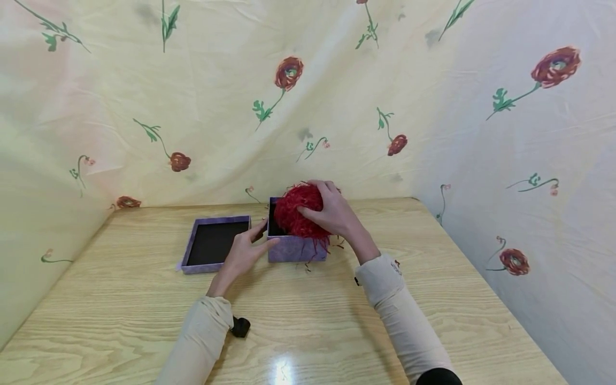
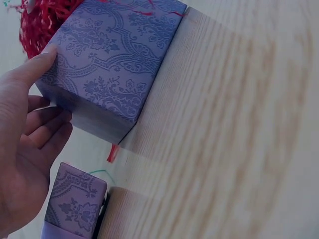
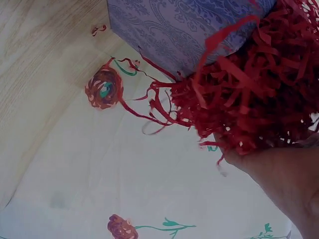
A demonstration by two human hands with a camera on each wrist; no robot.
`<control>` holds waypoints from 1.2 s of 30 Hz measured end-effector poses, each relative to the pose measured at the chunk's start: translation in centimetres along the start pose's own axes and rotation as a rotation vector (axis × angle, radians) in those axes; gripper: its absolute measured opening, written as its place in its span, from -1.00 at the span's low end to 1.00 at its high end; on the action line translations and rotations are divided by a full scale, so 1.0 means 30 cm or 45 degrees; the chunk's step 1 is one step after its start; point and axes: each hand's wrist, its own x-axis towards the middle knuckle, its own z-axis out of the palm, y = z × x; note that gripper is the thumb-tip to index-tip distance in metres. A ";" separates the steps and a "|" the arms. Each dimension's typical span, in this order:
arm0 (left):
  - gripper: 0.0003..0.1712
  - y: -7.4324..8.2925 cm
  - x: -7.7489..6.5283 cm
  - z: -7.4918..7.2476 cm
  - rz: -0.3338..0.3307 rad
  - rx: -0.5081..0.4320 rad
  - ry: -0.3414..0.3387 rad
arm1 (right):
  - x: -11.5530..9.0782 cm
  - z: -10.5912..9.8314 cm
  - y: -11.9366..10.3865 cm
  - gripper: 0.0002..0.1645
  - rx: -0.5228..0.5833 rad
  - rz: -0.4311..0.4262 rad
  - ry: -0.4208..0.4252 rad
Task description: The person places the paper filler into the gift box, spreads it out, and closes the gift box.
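Observation:
A purple patterned box (image 1: 293, 250) stands at the back of the table with its top off. My left hand (image 1: 244, 253) holds its near left corner; in the left wrist view the thumb lies on the front face by the rim and the bent fingers touch the side. My right hand (image 1: 334, 209) grips a big bundle of red shredded paper (image 1: 295, 214) over the right part of the box. Loose strands hang down over the front. In the right wrist view the shredded paper (image 3: 264, 79) bulges past the box edge, hiding most of the fingers.
To the left of the box, the purple lid (image 1: 187, 251) lies with its black inside up. A few red scraps (image 1: 308, 266) are on the wooden table (image 1: 298, 305). Close behind the box hangs a flowered cloth (image 1: 216, 107), which also runs along both sides.

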 end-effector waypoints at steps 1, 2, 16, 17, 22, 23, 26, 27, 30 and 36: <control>-0.13 0.000 0.000 0.000 -0.006 0.002 -0.003 | -0.003 -0.001 0.000 -0.14 -0.002 -0.003 -0.002; -0.12 0.001 0.000 0.000 -0.013 0.003 -0.007 | -0.005 -0.002 0.000 -0.15 -0.003 -0.005 -0.003; -0.15 -0.002 0.004 0.002 0.029 -0.009 0.005 | -0.050 0.018 0.013 -0.27 -0.028 -0.055 -0.063; -0.15 -0.003 0.005 0.002 0.029 -0.009 0.009 | -0.052 0.021 0.010 -0.28 -0.030 -0.060 -0.072; -0.13 -0.005 0.005 0.002 0.019 -0.006 0.005 | -0.051 0.039 0.001 -0.30 -0.056 -0.103 -0.086; -0.12 -0.005 0.005 0.002 0.016 -0.008 0.006 | -0.050 0.043 -0.001 -0.30 -0.068 -0.110 -0.088; -0.12 -0.004 0.006 0.002 0.012 -0.005 0.009 | -0.044 0.055 -0.004 -0.31 -0.086 -0.124 -0.090; -0.12 -0.003 0.006 0.002 0.013 -0.004 0.009 | -0.041 0.059 -0.004 -0.32 -0.088 -0.123 -0.094; -0.13 -0.002 0.007 0.003 0.014 0.000 0.014 | -0.034 0.076 -0.005 -0.36 -0.084 -0.121 -0.115; -0.16 0.001 0.003 0.001 0.012 -0.008 0.023 | -0.015 0.111 0.001 -0.44 -0.096 -0.148 -0.198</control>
